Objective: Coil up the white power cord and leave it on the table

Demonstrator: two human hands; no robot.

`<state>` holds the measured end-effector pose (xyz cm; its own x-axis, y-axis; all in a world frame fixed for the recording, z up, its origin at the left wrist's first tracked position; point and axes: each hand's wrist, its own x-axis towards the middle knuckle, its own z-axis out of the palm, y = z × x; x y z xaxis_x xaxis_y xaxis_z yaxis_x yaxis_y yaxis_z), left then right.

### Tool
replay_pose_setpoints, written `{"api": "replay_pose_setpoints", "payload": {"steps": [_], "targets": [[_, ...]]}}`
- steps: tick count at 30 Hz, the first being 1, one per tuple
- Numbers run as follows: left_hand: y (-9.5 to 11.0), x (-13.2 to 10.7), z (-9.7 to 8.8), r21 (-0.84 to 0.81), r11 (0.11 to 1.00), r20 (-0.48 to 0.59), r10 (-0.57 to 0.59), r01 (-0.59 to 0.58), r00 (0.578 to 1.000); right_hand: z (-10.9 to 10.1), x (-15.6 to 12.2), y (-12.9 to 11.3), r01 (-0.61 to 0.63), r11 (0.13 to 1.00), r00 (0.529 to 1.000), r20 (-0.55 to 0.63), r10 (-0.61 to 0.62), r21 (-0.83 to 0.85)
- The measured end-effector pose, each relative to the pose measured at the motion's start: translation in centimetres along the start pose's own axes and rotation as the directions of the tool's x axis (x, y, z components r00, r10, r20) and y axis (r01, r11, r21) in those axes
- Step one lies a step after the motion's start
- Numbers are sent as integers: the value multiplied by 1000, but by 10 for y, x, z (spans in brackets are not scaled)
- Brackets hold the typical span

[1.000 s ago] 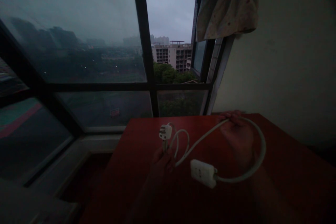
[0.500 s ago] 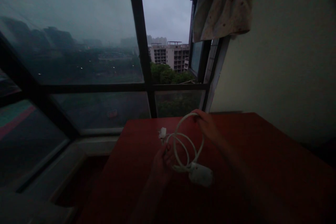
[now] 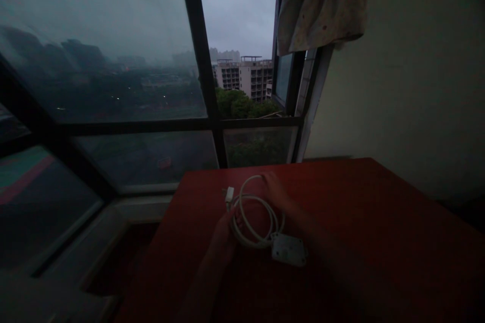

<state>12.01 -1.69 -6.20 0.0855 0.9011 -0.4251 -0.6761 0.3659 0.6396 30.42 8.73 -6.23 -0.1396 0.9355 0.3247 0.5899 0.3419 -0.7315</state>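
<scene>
A white power strip (image 3: 289, 250) lies on the red-brown table (image 3: 341, 197), with its white cord (image 3: 252, 243) wound in several loops to its left. My left hand (image 3: 226, 232) is closed around the left side of the loops, just below the white plug (image 3: 229, 195), whose prongs point left. At the top of the coil, my right hand (image 3: 273, 186) grips the upper loop of cord; its fingertips are dim and slightly blurred. Both forearms come in from the dark lower edge of the view.
Dark-framed windows (image 3: 212, 86) stand behind and left of the table, one pane open at the right. A spotted curtain (image 3: 322, 7) hangs over that corner. A pale wall (image 3: 394, 86) borders the right side. A ledge (image 3: 144, 207) runs under the window.
My right hand has moved left and down, bringing the raised loop lower onto the coil. My left hand has shifted slightly left, and the plug now stands more upright.
</scene>
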Motion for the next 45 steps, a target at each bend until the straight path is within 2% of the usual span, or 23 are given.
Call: {"api": "replay_pose_setpoints", "payload": {"steps": [3, 6, 9, 12, 14, 18, 21, 25, 28, 32, 33, 35, 37, 38, 42, 45], "targets": [[-6, 6, -8, 63, 992, -112, 116, -110, 987, 4, -1, 6, 1, 999, 1000, 21, -1, 44], [-8, 7, -10, 70, 986, -136, 161, -153, 978, 7, 0, 8, 4, 993, 999, 44, -9, 121], [-4, 3, -6, 55, 995, -170, 95, -87, 981, 10, 1, 7, 17, 978, 996, 87, -36, 208], [5, -1, -1, -36, 999, -198, -44, 37, 979, 15, 2, 6, 29, 960, 987, 141, -71, 280], [10, -4, 1, -102, 991, -175, -102, 85, 979, 20, 1, 5, 34, 947, 977, 189, -99, 320], [14, -5, 2, -131, 985, -81, -126, 115, 989, 33, -3, -1, 59, 929, 942, 288, -173, 365], [14, -4, 0, -162, 973, 9, -166, 165, 986, 37, -5, -8, 150, 944, 907, 339, -249, 292], [12, -2, -3, -178, 971, 33, -159, 162, 987, 26, -8, -18, 271, 962, 888, 374, -267, 42], [12, -2, -5, -174, 976, 14, -133, 134, 991, 5, -17, -22, 251, 963, 917, 342, -205, -95], [12, -4, -3, -174, 974, 16, -145, 146, 989, -24, -42, -31, 175, 975, 941, 313, -125, -135], [13, -5, -2, -169, 975, 19, -142, 143, 990, -28, -49, -34, 163, 980, 928, 356, -113, -112], [14, -6, -1, -153, 979, 20, -136, 137, 991, -32, -58, -40, 165, 986, 867, 480, -129, -33], [14, -7, 0, -139, 981, 21, -133, 134, 991, -28, -59, -46, 183, 982, 815, 551, -180, 50], [15, -7, 0, -135, 981, 20, -136, 138, 990, -23, -57, -48, 177, 982, 816, 548, -185, 67], [14, -7, 0, -137, 980, 14, -145, 146, 989, 6, -38, -52, 80, 994, 890, 443, -105, 74], [13, -7, -2, -117, 985, 7, -131, 131, 991, 22, -28, -51, 31, 994, 922, 381, -69, 104]]}}
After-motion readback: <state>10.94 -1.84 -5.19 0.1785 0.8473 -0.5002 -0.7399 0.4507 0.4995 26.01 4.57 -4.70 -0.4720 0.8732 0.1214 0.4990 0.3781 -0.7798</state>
